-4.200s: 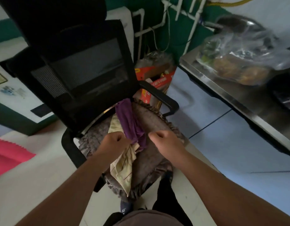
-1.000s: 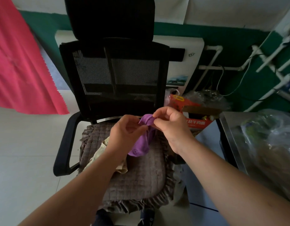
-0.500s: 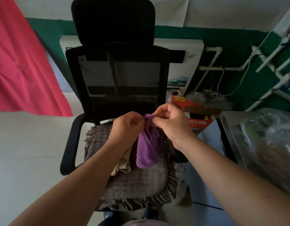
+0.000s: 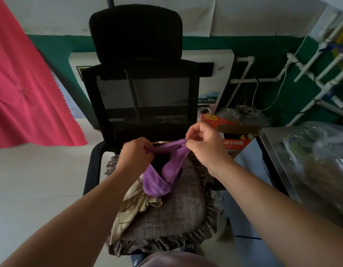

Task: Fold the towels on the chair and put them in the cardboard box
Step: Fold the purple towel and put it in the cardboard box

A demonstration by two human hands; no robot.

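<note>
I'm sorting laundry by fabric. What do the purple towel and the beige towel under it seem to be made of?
The purple towel, pinched by both hands, looks like soft matte microfibre or terry: it has a fuzzy surface and drapes limply. The beige towel looks like thin woven cotton: flat, with printed stripes and crisp creases. Neither is certain in this dim light.

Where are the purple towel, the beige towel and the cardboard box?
purple towel (image 4: 157,185), head view, hanging lower fold.
beige towel (image 4: 132,207), head view, crumpled middle on the seat.
cardboard box (image 4: 237,142), head view, red printed front.

Fuzzy matt purple towel (image 4: 166,170), black mesh chair (image 4: 141,93), quilted cushion (image 4: 176,212)
</note>
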